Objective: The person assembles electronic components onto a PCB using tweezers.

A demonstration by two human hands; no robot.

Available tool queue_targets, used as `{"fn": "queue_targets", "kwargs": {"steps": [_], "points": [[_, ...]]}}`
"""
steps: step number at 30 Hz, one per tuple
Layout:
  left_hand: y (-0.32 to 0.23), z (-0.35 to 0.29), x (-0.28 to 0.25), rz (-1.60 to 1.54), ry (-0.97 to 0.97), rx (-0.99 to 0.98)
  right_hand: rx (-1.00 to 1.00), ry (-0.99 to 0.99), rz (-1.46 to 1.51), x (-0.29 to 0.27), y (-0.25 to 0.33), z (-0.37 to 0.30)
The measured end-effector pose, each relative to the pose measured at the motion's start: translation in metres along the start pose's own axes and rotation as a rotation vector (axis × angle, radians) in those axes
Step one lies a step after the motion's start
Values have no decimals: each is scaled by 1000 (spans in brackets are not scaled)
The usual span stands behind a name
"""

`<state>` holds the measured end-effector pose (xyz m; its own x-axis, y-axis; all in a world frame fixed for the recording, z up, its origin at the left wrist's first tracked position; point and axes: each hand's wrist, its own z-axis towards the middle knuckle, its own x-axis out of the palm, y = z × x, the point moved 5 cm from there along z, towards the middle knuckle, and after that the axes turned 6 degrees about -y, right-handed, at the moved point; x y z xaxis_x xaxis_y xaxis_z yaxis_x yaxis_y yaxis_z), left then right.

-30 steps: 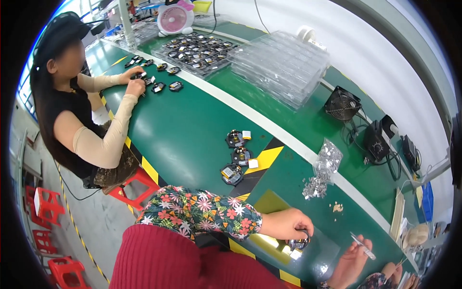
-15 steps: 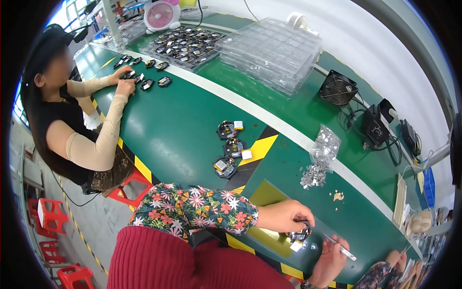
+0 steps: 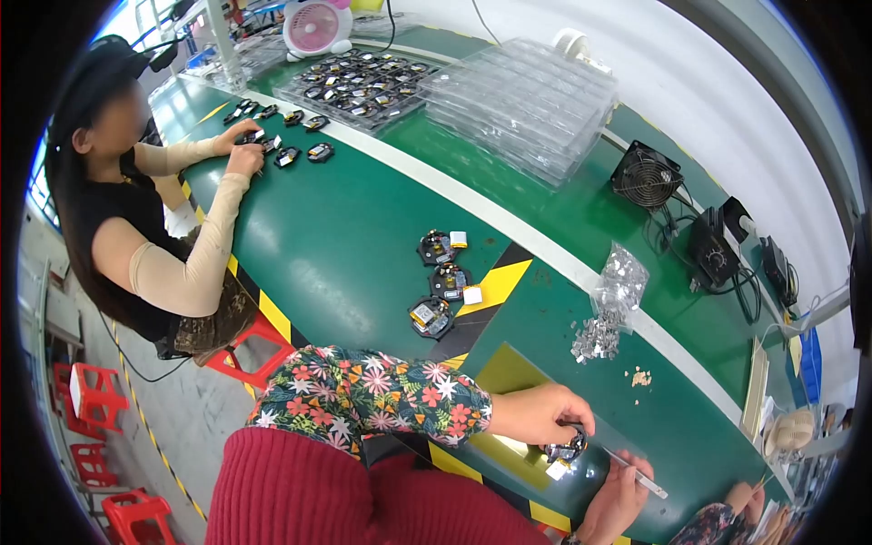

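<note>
Left hand [image 3: 552, 416] curled, pinching a round black circuit module [image 3: 569, 447] over a glossy sheet [image 3: 510, 365] on the green counter [image 3: 536, 322], partly hiding its rim. Right hand [image 3: 619, 498] closed around slim metallic tweezers [image 3: 647, 481], tips hard to make out. Beyond: crinkled clear plastic bag [image 3: 622, 277].

A long green counter [image 3: 318, 241] crossed the room, edged with yellow-and-black tape [image 3: 277, 318] and divided lengthwise by a white strip [image 3: 454, 197]. A white wall [image 3: 708, 109] rose behind. Red stools [image 3: 105, 392] stood on the grey floor [image 3: 195, 427], and light gleamed softly off the counter.
</note>
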<state>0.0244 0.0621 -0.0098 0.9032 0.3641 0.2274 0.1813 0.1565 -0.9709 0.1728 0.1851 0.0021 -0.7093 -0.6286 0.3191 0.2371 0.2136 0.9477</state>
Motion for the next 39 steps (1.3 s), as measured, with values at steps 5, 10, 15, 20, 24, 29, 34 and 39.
{"fn": "queue_targets", "kwargs": {"steps": [5, 10, 15, 20, 24, 29, 34, 39], "points": [[0, -2, 0, -1, -4, 5, 28, -10, 6, 2, 0, -2], [-2, -2, 1, 9, -3, 18, 29, -9, 9, 3, 2, -3], [-3, -3, 0, 29, -7, 8, 35, -17, -7, 1, 0, -3], [-3, -3, 0, 36, -1, 1, 13, -20, -11, 2, 1, -3], [-2, -2, 0, 26, 0, 2, 20, -24, -10, -1, -1, -3], [-1, -2, 0, 26, 4, 7, 45, -41, -4, -1, -2, -3], [-1, -2, 0, 13, -3, -3, 48, -45, -7, 1, -1, -3], [-2, -2, 0, 18, 7, -5, 47, -38, 2, 0, -2, -3]]}}
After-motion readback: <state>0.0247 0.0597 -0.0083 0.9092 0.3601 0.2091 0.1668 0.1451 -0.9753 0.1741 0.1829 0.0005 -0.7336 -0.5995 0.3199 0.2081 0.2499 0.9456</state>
